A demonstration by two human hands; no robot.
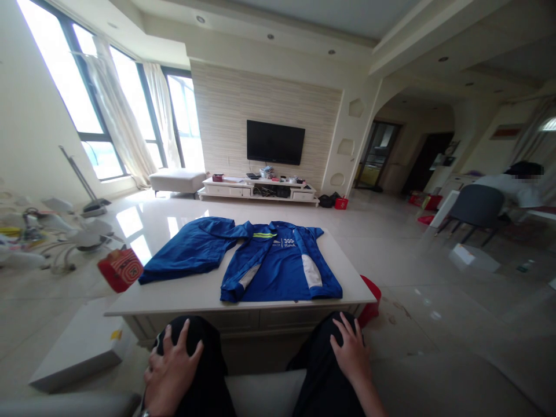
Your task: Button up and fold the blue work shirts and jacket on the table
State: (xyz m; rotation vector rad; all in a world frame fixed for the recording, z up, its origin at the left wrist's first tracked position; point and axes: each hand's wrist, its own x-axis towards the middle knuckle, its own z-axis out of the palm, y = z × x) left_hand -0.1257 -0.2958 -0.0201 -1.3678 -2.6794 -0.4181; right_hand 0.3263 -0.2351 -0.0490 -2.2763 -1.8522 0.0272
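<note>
Sleeves [311,271] with white panels lie down over the front of a blue fabric jacket [278,277] with a white print, its body spread flat across the middle and right of a white, panel-fronted desk [174,300]. A second blue fabric garment [185,255] lies outspread and lightly creased on the desk's left. Neither is in the person's grasp: the left hand [171,368] and right hand [353,350] rest open, fingers spread, on black-clad knees [324,353] at the desk's near side, apart from both garments ahead.
</note>
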